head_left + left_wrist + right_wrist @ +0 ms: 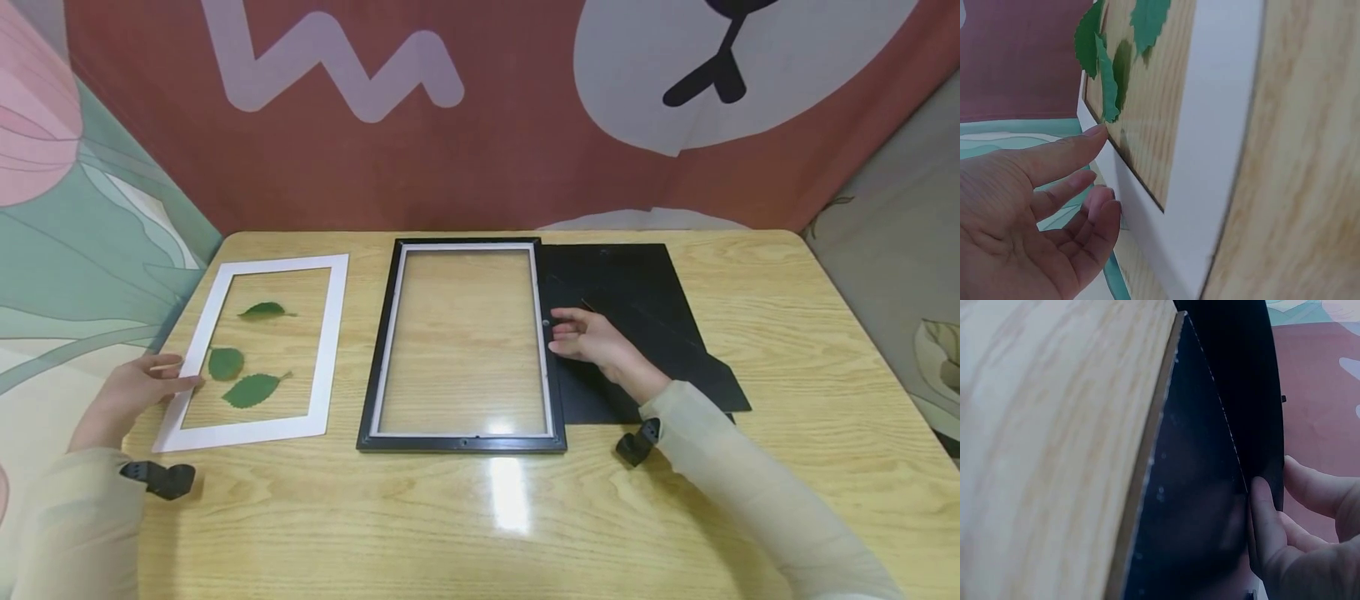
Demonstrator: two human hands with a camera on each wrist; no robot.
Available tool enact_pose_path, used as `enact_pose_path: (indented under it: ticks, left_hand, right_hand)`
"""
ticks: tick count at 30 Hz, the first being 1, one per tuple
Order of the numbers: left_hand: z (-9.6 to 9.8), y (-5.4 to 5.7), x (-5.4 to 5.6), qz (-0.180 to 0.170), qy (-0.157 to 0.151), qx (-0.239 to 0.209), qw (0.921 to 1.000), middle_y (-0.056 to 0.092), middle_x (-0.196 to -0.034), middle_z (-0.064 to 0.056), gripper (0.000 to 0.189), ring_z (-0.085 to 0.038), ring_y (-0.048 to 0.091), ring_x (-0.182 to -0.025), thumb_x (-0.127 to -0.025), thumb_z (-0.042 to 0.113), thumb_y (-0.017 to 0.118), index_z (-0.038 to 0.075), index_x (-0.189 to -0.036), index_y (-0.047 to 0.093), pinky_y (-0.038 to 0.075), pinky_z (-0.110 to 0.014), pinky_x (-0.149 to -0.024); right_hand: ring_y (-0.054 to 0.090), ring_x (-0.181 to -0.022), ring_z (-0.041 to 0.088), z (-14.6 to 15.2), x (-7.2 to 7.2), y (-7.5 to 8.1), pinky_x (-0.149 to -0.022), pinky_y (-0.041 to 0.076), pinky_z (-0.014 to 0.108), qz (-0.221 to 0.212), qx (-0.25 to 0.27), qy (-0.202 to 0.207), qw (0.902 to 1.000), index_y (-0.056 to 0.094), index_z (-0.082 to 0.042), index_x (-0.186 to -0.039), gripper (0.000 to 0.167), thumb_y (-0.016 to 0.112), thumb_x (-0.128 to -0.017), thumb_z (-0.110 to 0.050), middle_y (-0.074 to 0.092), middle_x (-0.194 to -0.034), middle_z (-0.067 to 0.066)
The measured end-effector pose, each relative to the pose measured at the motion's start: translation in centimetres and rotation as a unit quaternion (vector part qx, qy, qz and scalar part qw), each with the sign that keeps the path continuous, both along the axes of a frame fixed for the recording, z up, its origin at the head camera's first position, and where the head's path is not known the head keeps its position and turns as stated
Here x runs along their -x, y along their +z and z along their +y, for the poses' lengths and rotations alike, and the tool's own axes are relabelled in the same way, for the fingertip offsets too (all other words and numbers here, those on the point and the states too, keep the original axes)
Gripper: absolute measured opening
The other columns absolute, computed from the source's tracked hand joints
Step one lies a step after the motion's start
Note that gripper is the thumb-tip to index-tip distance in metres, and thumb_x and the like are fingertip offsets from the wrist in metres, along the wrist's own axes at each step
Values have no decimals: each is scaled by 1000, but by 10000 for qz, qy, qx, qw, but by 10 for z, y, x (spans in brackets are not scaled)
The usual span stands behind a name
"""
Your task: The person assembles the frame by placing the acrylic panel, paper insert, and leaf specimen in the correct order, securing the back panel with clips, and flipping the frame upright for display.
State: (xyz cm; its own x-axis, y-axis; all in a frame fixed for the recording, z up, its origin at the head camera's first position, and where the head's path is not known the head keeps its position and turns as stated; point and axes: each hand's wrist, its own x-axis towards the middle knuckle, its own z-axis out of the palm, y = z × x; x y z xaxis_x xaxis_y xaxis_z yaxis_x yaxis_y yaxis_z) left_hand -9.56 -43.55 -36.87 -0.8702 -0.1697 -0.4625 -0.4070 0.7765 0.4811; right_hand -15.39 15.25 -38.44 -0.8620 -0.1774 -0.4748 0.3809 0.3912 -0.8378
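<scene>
On the left lies a white photo mat (325, 342), with three green leaves inside its opening: one near the top (262, 310), a rounder one (227, 363) and a larger one below (253, 389). My left hand (135, 390) is at the mat's left border, its thumb tip over that strip and the other fingers by the outer edge. In the middle sits a black picture frame (462, 445) with a pale inner lip. The fingertips of my right hand (596, 343) touch its right side. Under that hand is a black backing board (622, 275) with a stand leg.
All of this lies on a light wooden table (420, 525), which reflects a bright light near the front. Behind it hangs a red patterned cloth (517, 167). The backing board reaches right up to the frame's right side.
</scene>
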Motion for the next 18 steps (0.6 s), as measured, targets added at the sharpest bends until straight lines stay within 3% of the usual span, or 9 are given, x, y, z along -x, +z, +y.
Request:
enact_pose_path:
  ticks: [2, 5, 11, 14, 18]
  left_hand:
    - [0, -1, 0, 12, -9, 23, 10000, 32, -138, -42, 86, 8, 49, -72, -92, 40, 61, -18, -141, 22, 45, -48, -85]
    - [0, -3, 0, 24, 2, 100, 9999, 33, -136, -42, 83, -10, 58, -82, -91, 38, 62, -18, -139, 24, 46, -43, -81]
    - [1, -4, -2, 87, 19, 212, 9997, 35, -133, -44, 76, -34, 58, -95, -91, 31, 62, -19, -137, 29, 45, -29, -72]
    - [2, -2, -3, 58, 27, 210, 9998, 31, -135, -44, 74, -49, 46, -110, -92, 31, 59, -18, -138, 28, 46, -41, -80]
    - [1, -1, -4, -45, -43, 252, 9997, 27, -138, -44, 74, -54, 36, -118, -95, 35, 53, -18, -139, 25, 40, -59, -92]
  right_hand:
    - [52, -115, 25, 0, 0, 0, -99, 50, 34, 34, -14, 36, 10000, 31, -6, -149, 63, 59, -92, -4, 44, -138, 23]
    - [52, -115, 25, 1, 0, 0, -99, 51, 33, 36, 13, 36, 10000, 31, -5, -148, 63, 60, -92, -4, 44, -138, 24]
    - [51, -116, 25, 1, -1, 1, -100, 50, 34, 57, 52, 55, 10000, 30, -5, -148, 64, 59, -92, -4, 43, -138, 24]
    - [51, -116, 25, 1, -1, 0, -101, 50, 34, 32, 85, 30, 10000, 30, -5, -148, 63, 59, -92, -3, 43, -138, 24]
    - [51, -116, 25, 0, -2, -1, -102, 49, 34, 14, 140, 17, 9999, 30, -5, -148, 63, 59, -92, -3, 43, -138, 24]
